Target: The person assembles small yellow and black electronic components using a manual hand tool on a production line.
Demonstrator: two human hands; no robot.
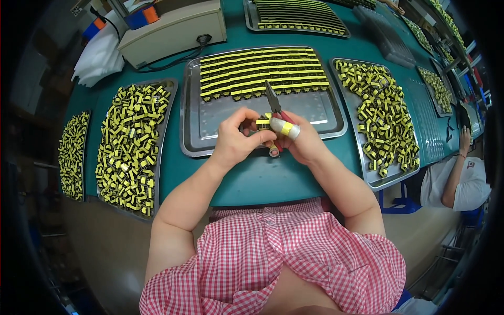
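My left hand (pixel 236 137) pinches a small yellow-and-black component (pixel 262 124), which looks like a little transformer, between thumb and fingers. Closed around long-nosed pliers (pixel 273 100) with red handles is my right hand (pixel 303 143); the jaws point up and away from me. A whitish cover with yellow tape (pixel 284 127) wraps one right finger. Both hands meet above the near edge of a metal tray (pixel 210 128). Behind them, neat rows of the same components (pixel 262 73) fill the tray's far half. Fingers partly hide the held piece.
Trays of loosely heaped components stand at left (pixel 131 147), far left (pixel 73 152) and right (pixel 378 115). Another tray with rows (pixel 299 16) lies at the back. A beige box with a cable (pixel 173 34) stands back left. A co-worker's arm (pixel 455 178) shows at right.
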